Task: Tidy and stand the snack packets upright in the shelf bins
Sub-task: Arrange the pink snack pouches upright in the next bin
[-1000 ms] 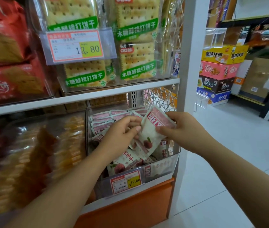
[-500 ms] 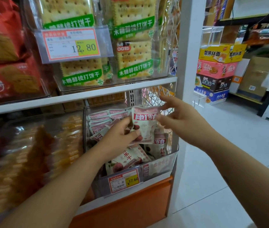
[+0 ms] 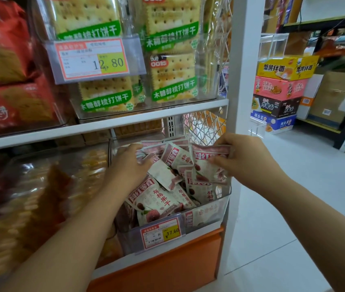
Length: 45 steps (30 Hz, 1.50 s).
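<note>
Shifted right, packet (image 3: 207, 165) pinched by right hand (image 3: 245, 161); left hand (image 3: 129, 165) open, seemingly pressing rear packets (image 3: 157, 145); tag (image 3: 161, 232) reads 17.60.

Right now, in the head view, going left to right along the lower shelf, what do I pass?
A clear bin of yellow snacks → left hand → tilted loose packet → held packet, pinched by the right hand → stacked noodle cartons.
</note>
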Motion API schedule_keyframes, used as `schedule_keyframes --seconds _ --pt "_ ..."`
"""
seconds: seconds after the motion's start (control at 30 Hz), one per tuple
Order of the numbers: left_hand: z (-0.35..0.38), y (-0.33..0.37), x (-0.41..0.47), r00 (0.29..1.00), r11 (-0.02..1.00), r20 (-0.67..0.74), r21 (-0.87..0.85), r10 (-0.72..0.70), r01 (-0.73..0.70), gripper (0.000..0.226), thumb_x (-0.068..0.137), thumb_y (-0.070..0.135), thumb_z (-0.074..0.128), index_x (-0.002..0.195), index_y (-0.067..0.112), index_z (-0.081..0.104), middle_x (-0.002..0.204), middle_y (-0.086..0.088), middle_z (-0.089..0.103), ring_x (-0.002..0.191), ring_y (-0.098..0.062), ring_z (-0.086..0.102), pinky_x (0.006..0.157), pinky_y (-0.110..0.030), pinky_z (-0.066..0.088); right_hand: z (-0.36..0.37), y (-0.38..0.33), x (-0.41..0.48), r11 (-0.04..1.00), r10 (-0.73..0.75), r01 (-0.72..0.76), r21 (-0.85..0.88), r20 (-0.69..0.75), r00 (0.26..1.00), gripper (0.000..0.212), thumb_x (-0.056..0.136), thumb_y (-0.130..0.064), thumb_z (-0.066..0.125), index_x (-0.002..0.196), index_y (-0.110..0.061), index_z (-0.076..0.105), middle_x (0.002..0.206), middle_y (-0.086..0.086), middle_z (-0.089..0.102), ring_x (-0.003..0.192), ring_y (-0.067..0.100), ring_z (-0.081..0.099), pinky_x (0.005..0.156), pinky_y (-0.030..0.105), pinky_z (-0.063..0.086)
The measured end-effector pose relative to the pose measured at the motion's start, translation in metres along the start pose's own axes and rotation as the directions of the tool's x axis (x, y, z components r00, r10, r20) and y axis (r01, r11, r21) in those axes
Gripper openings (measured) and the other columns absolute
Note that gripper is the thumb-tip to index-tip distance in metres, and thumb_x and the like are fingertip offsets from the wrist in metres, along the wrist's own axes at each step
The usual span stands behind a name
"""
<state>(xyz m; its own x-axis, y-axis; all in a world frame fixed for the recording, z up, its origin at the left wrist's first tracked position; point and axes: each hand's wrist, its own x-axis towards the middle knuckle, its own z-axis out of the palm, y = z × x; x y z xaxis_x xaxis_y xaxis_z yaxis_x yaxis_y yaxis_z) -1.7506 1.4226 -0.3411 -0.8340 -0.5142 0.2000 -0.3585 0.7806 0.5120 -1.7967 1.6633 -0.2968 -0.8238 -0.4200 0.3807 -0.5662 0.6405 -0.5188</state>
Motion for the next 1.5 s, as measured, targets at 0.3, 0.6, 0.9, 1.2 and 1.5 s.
schedule_keyframes --seconds 0.3,0.6,0.9,1.2,1.5 --pt "0.01 0.01 -0.002 0.999 0.993 -0.042 -0.122 -0.002 -0.003 0.033 0.087 0.026 0.066 0.119 0.024 0.061 0.12 0.0 0.063 0.09 -0.012 0.059 0.073 -0.024 0.041 0.01 0.003 0.0 1.0 0.009 -0.009 0.003 0.009 1.0 0.016 0.083 -0.022 0.069 0.081 -0.028 0.055 0.067 -0.007 0.061 0.054 0.007 0.061 0.061 0.025 0.051" --pt "-0.023 0.033 -0.024 0.992 0.842 0.043 -0.534 0.122 -0.081 0.016 0.084 0.009 0.067 0.075 0.022 0.068 0.06 0.005 0.067 0.069 -0.017 0.07 0.071 -0.033 0.055 0.019 0.001 0.001 0.994 0.029 -0.026 0.107 -0.025 0.999 0.016 0.085 -0.018 0.066 0.074 -0.024 0.057 0.065 -0.003 0.063 0.043 0.007 0.061 0.05 0.02 0.051" --pt "0.012 0.042 -0.045 0.857 0.918 0.402 -0.353 0.323 -0.18 0.044 0.096 0.013 0.05 0.138 0.026 0.046 0.104 0.01 0.065 0.075 -0.01 0.063 0.063 -0.017 0.05 0.023 0.003 0.0 0.999 0.006 0.004 -0.04 0.238 0.971 0.03 0.096 -0.014 0.046 0.12 -0.017 0.063 0.118 -0.002 0.064 0.096 0.012 0.058 0.076 0.014 0.036" --pt "0.022 0.04 -0.042 0.852 0.847 0.329 0.214 0.407 -0.487 0.034 0.086 0.041 0.063 0.116 0.023 0.059 0.103 0.007 0.049 0.102 -0.015 0.049 0.087 -0.032 0.042 0.008 0.008 -0.008 0.977 -0.05 0.124 -0.174 0.376 0.925 0.028 0.087 -0.023 0.062 0.115 -0.022 0.066 0.111 -0.006 0.066 0.084 0.004 0.056 0.074 0.011 0.043" --pt "0.006 0.05 -0.037 0.827 0.868 0.265 -0.153 0.496 -0.472 0.022 0.091 0.031 0.059 0.113 0.033 0.059 0.098 0.02 0.059 0.07 0.015 0.05 0.064 -0.006 0.035 -0.009 0.044 -0.015 0.992 0.024 0.025 -0.126 0.37 0.929 0.018 0.087 -0.026 0.063 0.103 -0.024 0.07 0.097 -0.01 0.069 0.082 0.003 0.062 0.08 0.018 0.051"
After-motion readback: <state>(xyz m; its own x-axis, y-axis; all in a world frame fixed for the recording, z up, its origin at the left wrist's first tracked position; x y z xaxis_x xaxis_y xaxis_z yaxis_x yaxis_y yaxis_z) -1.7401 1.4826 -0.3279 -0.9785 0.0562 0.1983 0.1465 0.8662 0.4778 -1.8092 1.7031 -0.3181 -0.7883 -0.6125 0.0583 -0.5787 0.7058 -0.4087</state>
